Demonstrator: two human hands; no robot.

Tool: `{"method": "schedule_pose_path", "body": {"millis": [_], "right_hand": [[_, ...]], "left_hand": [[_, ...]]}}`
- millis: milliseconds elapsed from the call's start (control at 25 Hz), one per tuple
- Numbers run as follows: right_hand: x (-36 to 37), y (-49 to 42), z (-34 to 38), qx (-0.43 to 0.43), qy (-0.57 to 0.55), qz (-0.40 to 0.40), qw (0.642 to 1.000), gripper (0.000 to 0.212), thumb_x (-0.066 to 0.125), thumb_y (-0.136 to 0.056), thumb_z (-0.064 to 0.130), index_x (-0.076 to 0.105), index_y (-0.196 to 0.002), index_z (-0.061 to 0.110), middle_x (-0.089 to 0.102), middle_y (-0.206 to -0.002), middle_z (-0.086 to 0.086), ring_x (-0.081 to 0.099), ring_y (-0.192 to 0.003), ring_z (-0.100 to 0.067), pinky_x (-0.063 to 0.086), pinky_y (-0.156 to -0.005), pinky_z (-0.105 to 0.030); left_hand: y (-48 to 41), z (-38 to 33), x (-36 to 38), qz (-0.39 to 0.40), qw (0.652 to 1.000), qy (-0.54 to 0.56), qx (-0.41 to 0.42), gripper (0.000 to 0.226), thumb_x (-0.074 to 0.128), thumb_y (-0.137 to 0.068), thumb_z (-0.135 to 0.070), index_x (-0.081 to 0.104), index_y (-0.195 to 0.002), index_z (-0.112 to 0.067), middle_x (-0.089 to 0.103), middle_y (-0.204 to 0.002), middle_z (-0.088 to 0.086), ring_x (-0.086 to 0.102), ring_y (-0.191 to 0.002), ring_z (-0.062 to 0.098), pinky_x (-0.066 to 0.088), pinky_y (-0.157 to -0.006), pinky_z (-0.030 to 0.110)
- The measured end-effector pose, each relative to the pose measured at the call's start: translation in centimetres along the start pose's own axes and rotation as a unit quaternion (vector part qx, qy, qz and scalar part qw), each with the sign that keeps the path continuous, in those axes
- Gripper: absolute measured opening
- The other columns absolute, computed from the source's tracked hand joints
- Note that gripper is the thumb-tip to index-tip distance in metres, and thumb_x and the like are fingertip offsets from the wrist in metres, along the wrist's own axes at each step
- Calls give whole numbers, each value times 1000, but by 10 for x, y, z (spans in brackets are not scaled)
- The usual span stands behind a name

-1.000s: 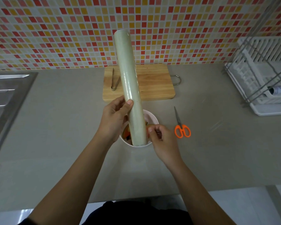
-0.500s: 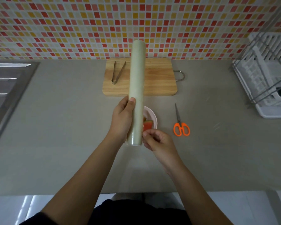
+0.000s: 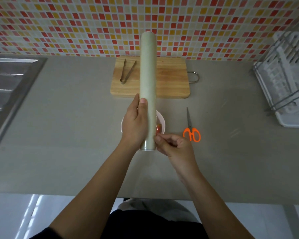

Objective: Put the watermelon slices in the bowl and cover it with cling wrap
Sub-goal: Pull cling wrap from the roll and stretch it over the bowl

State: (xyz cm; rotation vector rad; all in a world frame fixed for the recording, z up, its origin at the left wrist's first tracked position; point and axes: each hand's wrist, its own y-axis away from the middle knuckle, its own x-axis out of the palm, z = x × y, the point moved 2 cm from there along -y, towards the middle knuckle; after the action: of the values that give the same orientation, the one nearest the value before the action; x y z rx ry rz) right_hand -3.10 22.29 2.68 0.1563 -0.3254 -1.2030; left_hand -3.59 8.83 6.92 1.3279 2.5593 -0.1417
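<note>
Left hand (image 3: pixel 135 125) grips closed; right hand (image 3: pixel 176 149) pinches with fingers (image 3: pixel 158 138).

No readable text, label, brand or number shows on anything in view.

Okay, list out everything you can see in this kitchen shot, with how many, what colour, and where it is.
cling wrap roll: one, pale green, held up over the bowl
bowl: one, white, on the counter under the roll
watermelon slices: count unclear, red, inside the bowl
cutting board: one, wooden, back of the counter
tongs: one, metal, on the board's left part
scissors: one, orange handles, right of the bowl
dish rack: one, white, far right
sink: one, steel, far left
left hand: gripping the roll
right hand: pinching at the roll's near end
</note>
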Motion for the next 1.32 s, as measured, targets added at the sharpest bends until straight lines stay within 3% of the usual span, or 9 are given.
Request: {"method": "schedule_pose_path", "body": {"millis": [160, 320, 520, 600, 680, 800, 920, 1080, 1320], "right_hand": [[4, -1, 1, -26, 20, -18, 999, 11, 71, -79, 16, 72, -70, 23, 71, -65, 3, 66, -66, -7, 52, -64, -16], [8, -4, 0, -20, 13, -14, 1000, 13, 66, -83, 11, 69, -73, 19, 68, -59, 7, 62, -58, -2, 49, -60, -13], [0, -6, -5, 33, 8, -3, 999, 11, 60, -88, 11, 66, -80, 15, 61, -58, 8, 51, -55, -2, 47, -59, -12], [-6, -4, -8, 105, -19, 22, 994, 13, 56, -90, 17, 68, -85, 18, 67, -67, 9, 57, -62, 0, 50, -63, -12], [-14, -6, -7, 130, -41, -12, 991, 15, 53, -92, 21, 68, -88, 21, 70, -80, 9, 61, -71, -2, 52, -65, -13], [-16, -13, 3, 14, 21, -89, 996, 13, 57, -89, 21, 68, -86, 28, 69, -84, 15, 62, -83, -6, 52, -75, -18], [7, -21, 14, -78, 88, -51, 992, 9, 64, -85, 24, 70, -90, 28, 71, -82, 17, 64, -80, 1, 49, -74, -14], [28, -34, 13, -54, 71, -47, 995, 6, 71, -79, 26, 70, -84, 28, 71, -77, 12, 66, -76, -2, 53, -74, -23], [21, -38, 7, -19, 74, -36, 996, 13, 65, -82, 19, 68, -69, 23, 69, -67, 3, 64, -66, -9, 54, -71, -29]], "left_hand": [[-1, 2, -2, -10, 1000, 15, -11, 34, 28, -98, -36, 52, -91, -13, 59, -79, 11, 61, -75, 26, 51, -70, 47], [-3, 2, -6, 1, 999, 30, -43, 33, 29, -98, -38, 51, -84, -18, 51, -67, -10, 51, -64, 11, 44, -66, 34], [-3, 5, -16, 56, 989, 86, -105, 37, 33, -95, -43, 62, -97, -20, 68, -97, 20, 65, -93, 38, 51, -87, 55], [-2, 7, -20, 58, 989, 75, -109, 35, 33, -96, -43, 63, -101, -26, 69, -99, 15, 65, -94, 35, 51, -89, 56], [-1, 10, -24, 54, 990, 61, -112, 31, 34, -96, -43, 64, -99, -37, 70, -98, 6, 66, -94, 28, 51, -89, 53], [0, 14, -30, 60, 991, 33, -113, 27, 35, -95, -44, 61, -94, -51, 70, -97, -5, 66, -95, 20, 52, -89, 50], [3, 17, -32, 63, 992, 22, -106, 27, 35, -96, -42, 61, -102, -48, 69, -97, -9, 64, -95, 15, 51, -90, 48], [4, 21, -32, 68, 993, 27, -96, 31, 36, -97, -40, 61, -116, -36, 68, -108, -3, 63, -102, 18, 49, -93, 50], [5, 21, -26, 82, 992, 25, -95, 31, 37, -93, -42, 63, -109, -39, 69, -101, -4, 64, -95, 17, 51, -89, 49]]}}
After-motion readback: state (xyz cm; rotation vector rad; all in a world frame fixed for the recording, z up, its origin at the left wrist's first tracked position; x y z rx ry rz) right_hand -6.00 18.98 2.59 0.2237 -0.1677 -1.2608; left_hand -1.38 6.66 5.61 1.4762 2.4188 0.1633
